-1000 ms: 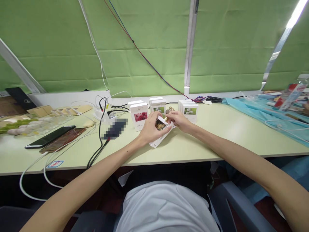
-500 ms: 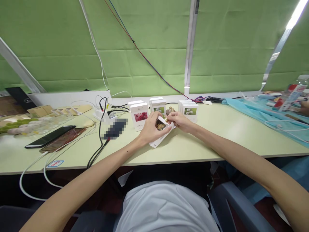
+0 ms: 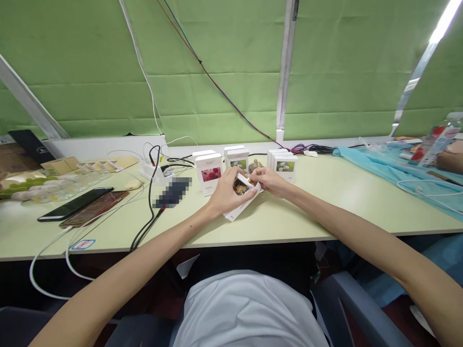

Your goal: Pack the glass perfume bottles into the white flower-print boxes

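Note:
A white box (image 3: 240, 208) with a dark floral picture on its face is tilted above the table, my left hand (image 3: 228, 192) wrapped round it. At the box's open upper right end, my right hand (image 3: 265, 181) pinches a small gold-coloured piece (image 3: 249, 180), partly hidden by the fingers. Behind my hands stand white boxes with a red flower picture (image 3: 211, 174), more with a white flower picture (image 3: 238, 153), and another group (image 3: 285, 166) at the right. A small ornate metallic object (image 3: 256, 165) sits just behind my right hand.
Two phones (image 3: 75, 204) (image 3: 94, 209), cables and a power strip (image 3: 157, 174) occupy the table's left side. Blue plastic sheeting (image 3: 383, 171) and a clear bottle (image 3: 439, 140) are at the right. The table's front edge (image 3: 289, 240) runs below my forearms.
My right fingers have shifted very slightly at the open end of the box. My left hand and the box have barely moved.

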`<state>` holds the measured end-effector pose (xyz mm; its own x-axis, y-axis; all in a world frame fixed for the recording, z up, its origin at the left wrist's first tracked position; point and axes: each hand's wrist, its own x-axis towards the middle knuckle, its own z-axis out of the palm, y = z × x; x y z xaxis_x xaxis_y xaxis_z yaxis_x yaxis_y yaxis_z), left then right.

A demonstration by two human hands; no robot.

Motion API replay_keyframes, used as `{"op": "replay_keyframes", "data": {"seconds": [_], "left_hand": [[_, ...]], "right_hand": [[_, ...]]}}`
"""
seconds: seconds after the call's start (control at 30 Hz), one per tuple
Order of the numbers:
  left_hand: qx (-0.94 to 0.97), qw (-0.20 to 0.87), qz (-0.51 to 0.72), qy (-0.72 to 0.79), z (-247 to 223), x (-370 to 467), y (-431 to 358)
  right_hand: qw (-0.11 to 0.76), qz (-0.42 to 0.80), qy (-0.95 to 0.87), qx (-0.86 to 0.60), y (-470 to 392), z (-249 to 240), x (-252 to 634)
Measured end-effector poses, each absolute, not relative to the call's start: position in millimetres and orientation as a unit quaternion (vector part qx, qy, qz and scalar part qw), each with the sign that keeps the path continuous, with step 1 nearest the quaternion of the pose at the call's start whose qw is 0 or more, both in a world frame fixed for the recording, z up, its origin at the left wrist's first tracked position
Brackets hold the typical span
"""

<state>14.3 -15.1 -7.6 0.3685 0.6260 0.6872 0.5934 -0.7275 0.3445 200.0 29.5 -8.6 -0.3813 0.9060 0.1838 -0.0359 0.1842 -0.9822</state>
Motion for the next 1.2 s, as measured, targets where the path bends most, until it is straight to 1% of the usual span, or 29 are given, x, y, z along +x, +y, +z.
{"op": "replay_keyframes", "data": {"seconds": [1.2], "left_hand": [[0.832,0.02,0.412,0.371,-6.9,14.0,-14.9]], "right_hand": [[0.401,0.538,-0.649,-0.358,25.5,-7.5,199.0]]}}
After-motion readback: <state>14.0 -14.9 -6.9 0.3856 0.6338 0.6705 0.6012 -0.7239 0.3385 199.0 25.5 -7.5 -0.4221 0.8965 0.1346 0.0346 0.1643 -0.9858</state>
